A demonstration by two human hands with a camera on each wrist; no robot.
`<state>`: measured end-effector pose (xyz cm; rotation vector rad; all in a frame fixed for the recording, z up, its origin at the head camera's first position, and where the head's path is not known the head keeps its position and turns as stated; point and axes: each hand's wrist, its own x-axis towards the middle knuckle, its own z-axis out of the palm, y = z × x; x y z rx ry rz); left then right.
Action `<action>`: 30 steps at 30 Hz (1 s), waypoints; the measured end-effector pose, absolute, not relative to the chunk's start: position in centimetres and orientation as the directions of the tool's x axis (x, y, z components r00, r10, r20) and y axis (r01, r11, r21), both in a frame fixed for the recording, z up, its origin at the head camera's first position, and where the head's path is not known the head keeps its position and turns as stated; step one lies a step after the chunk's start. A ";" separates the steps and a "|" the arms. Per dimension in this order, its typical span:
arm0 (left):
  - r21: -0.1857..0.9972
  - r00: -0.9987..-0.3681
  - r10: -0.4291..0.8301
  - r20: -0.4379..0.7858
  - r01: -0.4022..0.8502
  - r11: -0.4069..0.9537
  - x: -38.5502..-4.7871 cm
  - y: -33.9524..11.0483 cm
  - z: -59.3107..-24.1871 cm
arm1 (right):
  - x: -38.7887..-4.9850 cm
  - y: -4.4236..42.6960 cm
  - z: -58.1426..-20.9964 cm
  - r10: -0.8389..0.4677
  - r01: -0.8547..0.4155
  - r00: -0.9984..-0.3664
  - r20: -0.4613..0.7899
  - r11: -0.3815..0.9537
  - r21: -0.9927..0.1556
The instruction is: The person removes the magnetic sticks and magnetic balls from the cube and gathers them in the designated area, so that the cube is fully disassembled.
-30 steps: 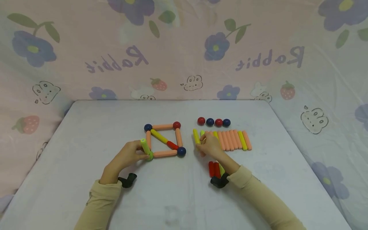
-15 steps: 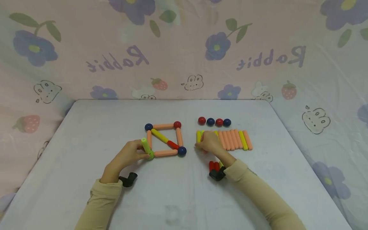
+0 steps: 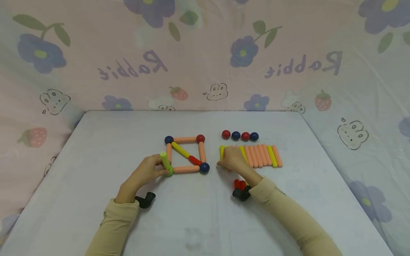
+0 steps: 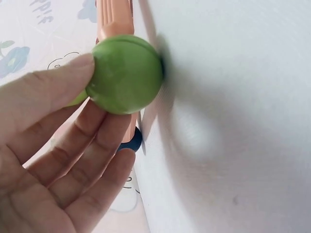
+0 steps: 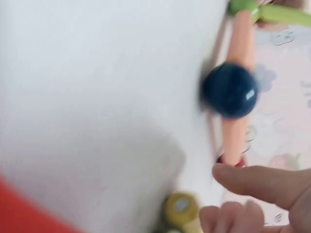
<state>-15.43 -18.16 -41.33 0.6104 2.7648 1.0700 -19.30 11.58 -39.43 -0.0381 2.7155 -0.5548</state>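
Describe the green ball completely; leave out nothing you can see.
The green ball is smooth, plain and slightly shiny, plastic-looking, with a fine curved line near one edge. It forms the near left corner of a four-sided frame. A light-green rod points up from it, and a peach rod runs from it to the right. The left hand holds it, thumb and fingertips touching it. Whether it touches the tabletop is unclear.
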 end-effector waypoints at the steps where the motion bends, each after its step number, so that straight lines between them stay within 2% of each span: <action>1: 0.669 -0.914 0.405 0.038 0.324 0.669 -15.4 -18.1 -41.4 | -19.0 11.4 -39.3 -0.110 0.043 -0.934 -0.341 0.911 -0.410; 4: 0.672 -0.919 0.393 0.037 0.314 0.671 -15.4 -18.0 -41.4 | -18.0 10.6 -38.8 -0.158 0.032 -0.930 -0.332 0.865 -0.501; 8: 0.679 -0.923 0.382 0.037 0.304 0.669 -15.4 -18.0 -41.4 | -16.9 9.1 -38.3 -0.285 -0.021 -0.909 -0.303 0.759 -0.650; 14: 0.711 -0.928 0.373 0.007 0.267 0.651 -15.6 -18.3 -41.4 | -16.1 5.8 -39.3 -0.493 -0.213 -0.864 -0.100 0.539 -0.815; 16: 0.717 -0.929 0.371 0.000 0.259 0.647 -15.6 -18.4 -41.5 | -16.0 4.3 -40.0 -0.519 -0.262 -0.854 -0.032 0.483 -0.836; 20: 0.714 -0.934 0.358 -0.002 0.249 0.654 -15.7 -18.5 -41.8 | -15.6 1.4 -41.5 -0.492 -0.264 -0.870 0.025 0.423 -0.867; 30: 0.708 -0.945 0.324 0.040 0.255 0.659 -15.7 -18.5 -41.8 | -16.1 -1.7 -42.0 -0.433 -0.321 -0.896 0.092 0.492 -0.810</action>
